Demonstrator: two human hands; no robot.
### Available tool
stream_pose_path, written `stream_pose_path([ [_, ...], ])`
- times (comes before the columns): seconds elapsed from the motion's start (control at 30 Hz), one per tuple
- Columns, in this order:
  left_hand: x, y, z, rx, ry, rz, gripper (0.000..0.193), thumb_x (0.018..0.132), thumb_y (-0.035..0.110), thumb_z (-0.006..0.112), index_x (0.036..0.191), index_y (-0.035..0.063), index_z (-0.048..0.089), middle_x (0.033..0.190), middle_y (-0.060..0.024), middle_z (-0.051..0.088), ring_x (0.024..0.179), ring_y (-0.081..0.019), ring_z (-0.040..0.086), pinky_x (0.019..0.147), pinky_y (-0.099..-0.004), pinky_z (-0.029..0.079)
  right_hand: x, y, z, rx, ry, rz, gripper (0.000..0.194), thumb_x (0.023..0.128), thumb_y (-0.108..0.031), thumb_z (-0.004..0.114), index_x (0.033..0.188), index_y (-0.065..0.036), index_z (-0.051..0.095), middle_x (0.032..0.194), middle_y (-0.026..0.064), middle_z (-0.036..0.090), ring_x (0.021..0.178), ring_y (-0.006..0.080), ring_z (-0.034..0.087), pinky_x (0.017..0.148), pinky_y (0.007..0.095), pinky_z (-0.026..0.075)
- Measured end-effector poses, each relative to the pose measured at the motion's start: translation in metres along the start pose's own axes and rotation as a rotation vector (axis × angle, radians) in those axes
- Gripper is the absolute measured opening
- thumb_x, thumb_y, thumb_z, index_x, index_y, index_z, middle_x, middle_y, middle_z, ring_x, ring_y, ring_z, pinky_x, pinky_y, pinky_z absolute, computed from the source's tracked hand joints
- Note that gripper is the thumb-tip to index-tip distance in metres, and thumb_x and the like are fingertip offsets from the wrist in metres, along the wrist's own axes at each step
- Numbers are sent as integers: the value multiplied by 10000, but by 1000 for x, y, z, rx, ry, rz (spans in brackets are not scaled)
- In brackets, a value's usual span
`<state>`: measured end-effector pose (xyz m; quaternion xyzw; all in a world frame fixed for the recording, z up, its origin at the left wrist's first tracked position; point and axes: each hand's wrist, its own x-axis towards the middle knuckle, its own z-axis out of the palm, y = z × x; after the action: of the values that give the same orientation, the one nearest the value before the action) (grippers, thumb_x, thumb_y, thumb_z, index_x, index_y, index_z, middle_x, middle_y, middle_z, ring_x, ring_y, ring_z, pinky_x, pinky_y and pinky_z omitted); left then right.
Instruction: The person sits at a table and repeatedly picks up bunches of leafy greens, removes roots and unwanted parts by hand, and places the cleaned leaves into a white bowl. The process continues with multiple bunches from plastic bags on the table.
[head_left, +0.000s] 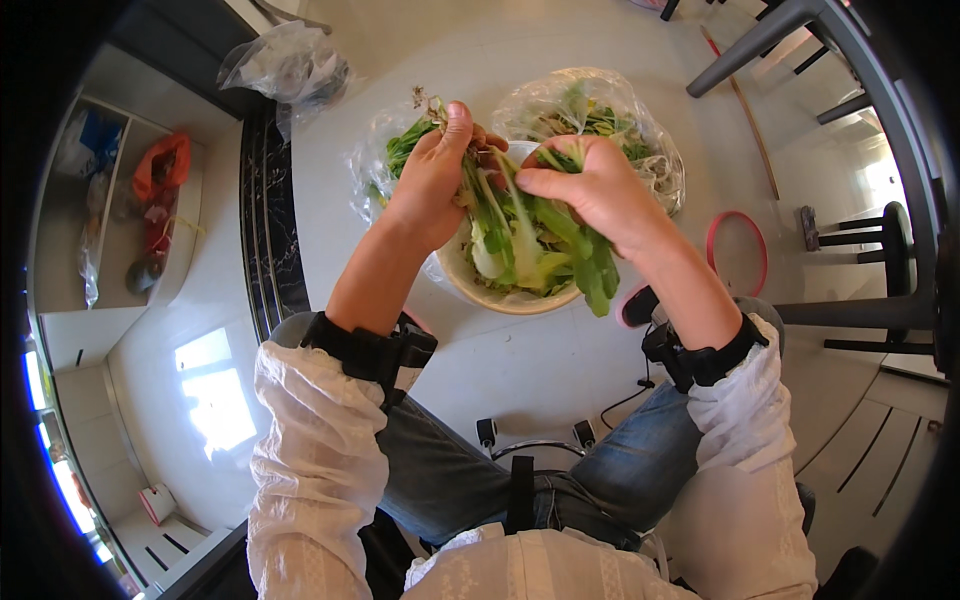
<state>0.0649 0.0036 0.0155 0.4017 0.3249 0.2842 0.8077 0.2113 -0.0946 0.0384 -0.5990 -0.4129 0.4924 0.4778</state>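
Note:
My left hand grips a bunch of leafy greens by the root end, its brown roots poking out above the thumb. Pale stems hang down from that fist. My right hand pinches leafy green stalks between thumb and fingers, and their broad leaves droop past the bowl's right side. Both hands are over a cream-coloured bowl on the floor, which holds more greens and yellowish leaves. Where the two handfuls meet, the stems overlap, so I cannot tell whether they are joined.
Clear plastic bags of greens lie behind the bowl at right and left. Another plastic bag sits by the dark threshold. At right are a pink ring, a wooden stick and a dark stool.

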Motion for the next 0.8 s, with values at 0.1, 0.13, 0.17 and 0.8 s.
stream_pose_path([
  [0.1,-2,6,-1,219,-102,58,441,948,452,448,808,42,528,779,-49,561,622,-127,492,582,-260,425,-2,-6,-10,197,-65,119,159,825,-148,661,902,-20,606,767,26,631,631,83,604,550,213,475],
  [0.13,-3,6,0,177,-128,40,362,949,384,490,834,44,537,752,-11,507,592,-74,401,512,-214,331,-2,-7,-12,229,-47,144,164,809,-119,669,912,-3,616,793,54,644,659,114,624,593,244,501],
  [0.17,-4,8,0,241,-145,34,343,943,367,509,847,39,550,735,-1,501,578,-65,391,497,-207,317,-2,-8,-14,256,-6,195,173,793,-89,678,921,14,625,819,83,656,687,144,644,635,276,527],
  [0.8,-7,15,2,377,-177,-22,137,875,145,611,904,15,643,711,13,559,594,-34,467,460,-167,295,-1,-1,-14,323,-81,318,231,813,-201,609,889,14,646,781,73,652,623,135,631,557,261,512],
])
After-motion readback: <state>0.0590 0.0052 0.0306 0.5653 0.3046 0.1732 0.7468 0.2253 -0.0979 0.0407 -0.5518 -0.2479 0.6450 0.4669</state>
